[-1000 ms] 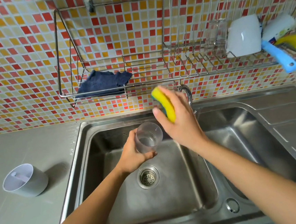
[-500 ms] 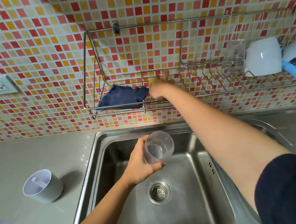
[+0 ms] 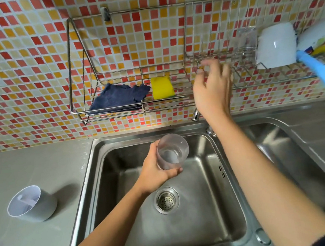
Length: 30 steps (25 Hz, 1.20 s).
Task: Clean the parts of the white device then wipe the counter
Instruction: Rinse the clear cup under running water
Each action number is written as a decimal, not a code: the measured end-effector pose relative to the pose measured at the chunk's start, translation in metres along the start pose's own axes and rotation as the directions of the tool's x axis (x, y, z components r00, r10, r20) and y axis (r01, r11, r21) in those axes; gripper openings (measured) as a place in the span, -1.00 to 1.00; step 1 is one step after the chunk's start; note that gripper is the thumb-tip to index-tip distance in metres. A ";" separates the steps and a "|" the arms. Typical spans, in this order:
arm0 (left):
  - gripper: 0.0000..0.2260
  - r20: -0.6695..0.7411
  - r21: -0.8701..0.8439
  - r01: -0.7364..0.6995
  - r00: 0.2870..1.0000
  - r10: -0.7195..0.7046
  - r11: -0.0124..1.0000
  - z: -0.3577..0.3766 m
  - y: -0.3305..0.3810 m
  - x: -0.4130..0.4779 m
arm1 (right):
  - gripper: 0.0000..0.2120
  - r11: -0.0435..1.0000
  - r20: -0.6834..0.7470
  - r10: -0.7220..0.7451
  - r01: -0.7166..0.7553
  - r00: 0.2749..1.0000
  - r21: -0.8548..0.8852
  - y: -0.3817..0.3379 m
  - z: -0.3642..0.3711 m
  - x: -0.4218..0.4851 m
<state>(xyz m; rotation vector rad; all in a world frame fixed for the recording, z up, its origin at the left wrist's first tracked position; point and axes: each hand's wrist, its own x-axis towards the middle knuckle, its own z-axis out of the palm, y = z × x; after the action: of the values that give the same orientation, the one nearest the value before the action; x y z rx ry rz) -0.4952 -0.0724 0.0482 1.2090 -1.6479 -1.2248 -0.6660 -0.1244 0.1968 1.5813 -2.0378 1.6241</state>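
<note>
Here, left hand (image 3: pixel 154 173) fingers grip the clear cup (image 3: pixel 172 151); right hand (image 3: pixel 212 92) fingers spread, empty.

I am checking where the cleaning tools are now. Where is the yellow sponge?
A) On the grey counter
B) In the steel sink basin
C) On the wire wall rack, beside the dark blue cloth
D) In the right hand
C: the yellow sponge sits on the wire wall rack next to the dark blue cloth, and the right hand is empty.
</note>
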 end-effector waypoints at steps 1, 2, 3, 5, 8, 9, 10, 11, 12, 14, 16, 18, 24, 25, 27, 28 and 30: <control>-0.23 0.008 -0.025 0.010 1.000 -0.010 1.000 0.006 -0.002 0.001 | -0.78 0.996 -0.079 0.051 -0.046 0.996 0.072 0.020 -0.008 -0.011; -0.22 0.024 -0.052 0.018 1.000 -0.017 0.998 0.013 -0.004 0.003 | -0.83 0.988 -0.136 0.113 -0.097 0.984 0.117 0.045 -0.014 -0.022; -0.22 0.040 -0.076 0.026 0.999 -0.023 0.997 0.018 -0.006 0.005 | -0.86 0.979 -0.166 0.171 -0.148 0.971 0.144 0.068 -0.016 -0.032; -0.21 0.063 -0.114 0.048 0.997 -0.041 0.992 0.027 -0.011 0.007 | -0.88 0.963 -0.128 0.257 -0.242 0.958 0.121 0.119 -0.009 -0.054; -0.20 0.061 -0.160 0.093 0.995 -0.084 0.983 0.038 -0.019 0.014 | -0.67 0.904 0.197 0.426 -0.409 0.883 -0.123 0.187 0.016 -0.068; -0.21 0.055 -0.174 0.103 0.994 -0.094 0.979 0.041 -0.020 0.017 | -0.51 0.871 0.350 0.491 -0.435 0.798 -0.229 0.203 0.024 -0.067; -0.22 0.051 -0.183 0.114 0.993 -0.106 0.976 0.043 -0.019 0.020 | -0.38 0.840 0.476 0.543 -0.435 0.692 -0.325 0.212 0.031 -0.065; -0.23 0.048 -0.183 0.125 0.992 -0.118 0.975 0.046 -0.018 0.024 | -0.29 0.828 0.566 0.561 -0.403 0.604 -0.391 0.221 0.038 -0.062; -0.24 0.046 -0.180 0.130 0.991 -0.123 0.975 0.047 -0.018 0.029 | -0.25 0.839 0.638 0.544 -0.347 0.546 -0.419 0.224 0.043 -0.059; -0.25 0.038 -0.159 0.132 0.991 -0.127 0.978 0.049 -0.018 0.039 | -0.19 0.889 0.740 0.454 -0.206 0.496 -0.408 0.227 0.052 -0.059; -0.26 0.038 -0.139 0.139 0.990 -0.136 0.980 0.051 -0.020 0.048 | -0.14 0.908 0.784 0.386 -0.049 0.487 -0.417 0.230 0.055 -0.065; -0.26 0.052 -0.130 0.159 0.987 -0.153 0.979 0.055 -0.024 0.054 | -0.14 0.894 0.820 0.300 0.157 0.487 -0.420 0.235 0.052 -0.068; -0.23 0.103 -0.131 0.188 0.979 -0.175 0.973 0.066 -0.030 0.059 | -0.23 0.716 0.869 0.208 0.535 0.450 -0.448 0.244 0.060 -0.071; -0.24 0.114 -0.130 0.190 0.978 -0.176 0.973 0.067 -0.030 0.058 | -0.23 0.700 0.869 0.209 0.552 0.448 -0.453 0.243 0.062 -0.074; -0.24 0.132 -0.126 0.194 0.975 -0.177 0.973 0.067 -0.030 0.058 | -0.21 0.702 0.862 0.226 0.537 0.453 -0.467 0.241 0.063 -0.075; -0.24 0.134 -0.123 0.195 0.975 -0.178 0.973 0.067 -0.031 0.059 | -0.20 0.710 0.860 0.235 0.524 0.453 -0.470 0.241 0.063 -0.075; -0.27 0.128 -0.128 0.203 0.974 -0.187 0.971 0.068 -0.029 0.059 | -0.19 0.743 0.853 0.219 0.486 0.474 -0.460 0.240 0.059 -0.081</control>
<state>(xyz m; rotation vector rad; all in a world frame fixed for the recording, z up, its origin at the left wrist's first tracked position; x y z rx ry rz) -0.5672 -0.1142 0.0040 1.2559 -1.5215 -1.5322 -0.7783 -0.1425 -0.0375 2.3654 -2.2744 -0.2675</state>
